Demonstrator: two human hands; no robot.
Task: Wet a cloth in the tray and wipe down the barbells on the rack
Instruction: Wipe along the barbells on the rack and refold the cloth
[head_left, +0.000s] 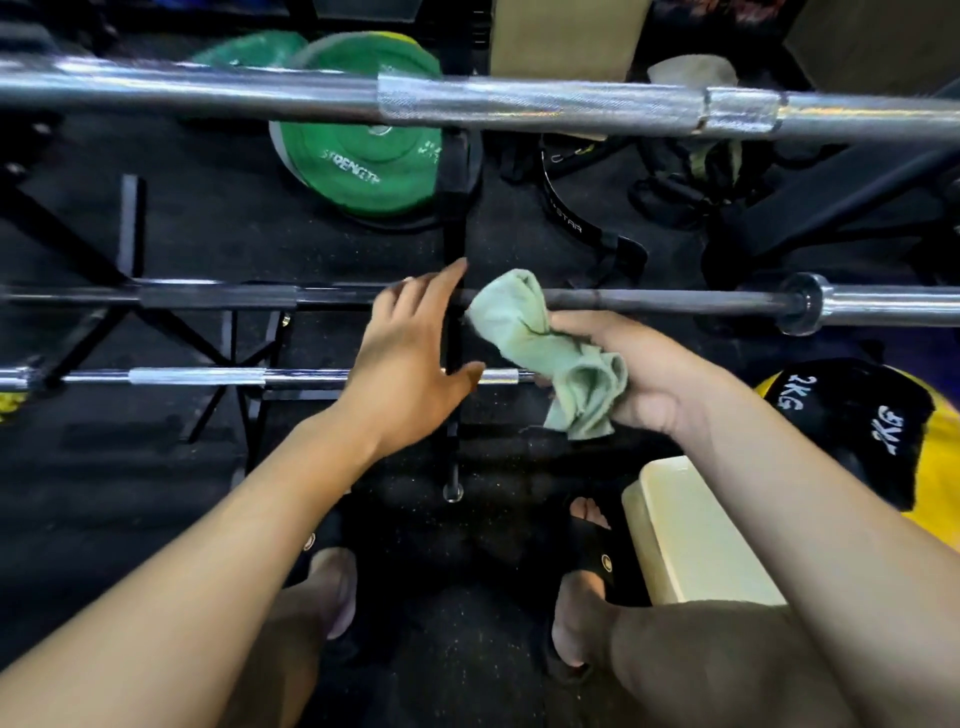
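My right hand (644, 374) grips a bunched pale green cloth (540, 343), whose upper end lies against the dark barbell (675, 301) in the middle of the rack. My left hand (410, 358) is open with straight fingers, hovering just left of the cloth over that dark bar and the thinner chrome bar (208, 375) below it; contact cannot be told. A thick chrome barbell (519, 104) runs across the top, nearest the camera. A cream tray (691, 540) stands on the floor at my right foot.
Green weight plates (363, 156) lean behind the rack. Black straps and a belt (571, 218) lie on the dark rubber floor. A yellow and black 2 kg weight (872, 421) sits at the right. The black rack frame (454, 364) runs between my hands.
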